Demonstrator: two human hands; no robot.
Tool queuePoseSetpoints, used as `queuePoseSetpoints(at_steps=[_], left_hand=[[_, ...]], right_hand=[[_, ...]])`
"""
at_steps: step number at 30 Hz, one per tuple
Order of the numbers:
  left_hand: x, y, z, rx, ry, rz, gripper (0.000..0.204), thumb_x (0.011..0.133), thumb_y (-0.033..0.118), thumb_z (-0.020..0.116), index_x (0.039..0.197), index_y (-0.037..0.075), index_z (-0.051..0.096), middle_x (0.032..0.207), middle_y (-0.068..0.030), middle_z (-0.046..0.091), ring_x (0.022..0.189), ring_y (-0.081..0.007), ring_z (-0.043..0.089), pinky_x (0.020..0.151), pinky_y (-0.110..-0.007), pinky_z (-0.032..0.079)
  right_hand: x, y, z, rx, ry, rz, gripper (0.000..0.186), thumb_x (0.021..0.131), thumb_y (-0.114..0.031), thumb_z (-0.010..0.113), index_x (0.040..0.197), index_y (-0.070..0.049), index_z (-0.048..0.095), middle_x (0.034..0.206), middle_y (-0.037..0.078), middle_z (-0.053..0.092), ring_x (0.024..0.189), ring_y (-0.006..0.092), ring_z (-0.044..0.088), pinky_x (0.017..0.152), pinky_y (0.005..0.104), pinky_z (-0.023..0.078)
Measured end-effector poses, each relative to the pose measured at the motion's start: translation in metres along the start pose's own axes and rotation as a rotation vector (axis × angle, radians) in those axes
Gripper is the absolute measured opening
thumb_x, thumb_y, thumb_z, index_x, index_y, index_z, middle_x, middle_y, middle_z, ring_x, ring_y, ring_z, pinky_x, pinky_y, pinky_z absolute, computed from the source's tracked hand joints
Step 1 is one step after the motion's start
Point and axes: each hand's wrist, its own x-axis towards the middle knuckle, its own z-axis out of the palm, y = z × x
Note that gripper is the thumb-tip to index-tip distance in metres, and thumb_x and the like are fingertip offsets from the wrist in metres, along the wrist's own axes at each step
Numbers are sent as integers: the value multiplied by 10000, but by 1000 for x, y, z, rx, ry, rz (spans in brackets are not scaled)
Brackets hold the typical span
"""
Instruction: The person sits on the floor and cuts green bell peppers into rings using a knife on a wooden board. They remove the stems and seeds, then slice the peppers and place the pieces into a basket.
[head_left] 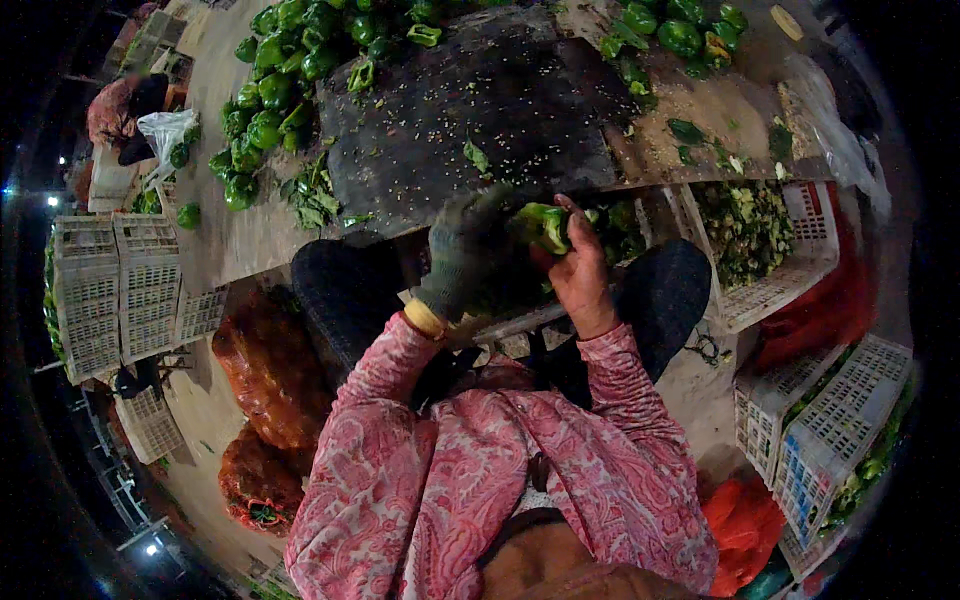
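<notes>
My right hand (582, 268), bare, grips a green bell pepper (545, 226) between thumb and fingers over the near edge of the work surface. A paler patch shows on the pepper's side. Just left of it is my left hand (456, 250), in a dark knitted glove with a yellow cuff. Motion smears its fingers, so whether they hold anything is not visible. In front of both hands lies a dark board (470, 110) strewn with pale seeds and a torn green leaf (476, 156). Below the hands, between my knees, a crate is mostly hidden in shadow.
Green peppers (278, 90) are heaped at the far left, with more peppers (680, 38) far right. A white crate (760, 300) of trimmings stands at right. Stacked crates (88, 290) and red mesh sacks (268, 370) are at left. Another person (118, 108) bends over, far left.
</notes>
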Motion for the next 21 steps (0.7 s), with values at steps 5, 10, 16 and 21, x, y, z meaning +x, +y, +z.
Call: queuePoseSetpoints(at_steps=[5,10,16,21], left_hand=[[-10,42,11,-73,50,-30,617,760,393,721,1244,51,546,1048,-191,618,946,-397,584,813,-459,472],[1,39,15,39,-217,-134,665,755,321,719,1308,33,489,1138,-198,593,1056,-390,561,898,-453,446],[-15,29,21,-407,-214,81,730,683,222,805,1324,54,500,1340,-147,526,1240,-329,497,1037,-395,402],[-15,30,15,-148,-124,206,649,665,245,768,1241,51,542,1275,-200,546,1150,-380,536,968,-431,455]], right_hand=[[-17,-3,13,68,25,-29,517,971,-400,504,1396,-112,442,1317,45,545,1182,214,540,990,373,453],[-34,8,3,55,7,-46,450,996,-339,475,1374,-96,467,1327,30,523,1210,198,504,1025,365,413],[-27,16,-14,-340,54,-219,488,929,-226,619,1356,-37,476,1296,78,537,1193,181,498,1013,337,399],[-30,-1,5,-598,90,-225,528,899,-223,675,1338,0,484,1270,80,550,1154,153,499,973,306,409]])
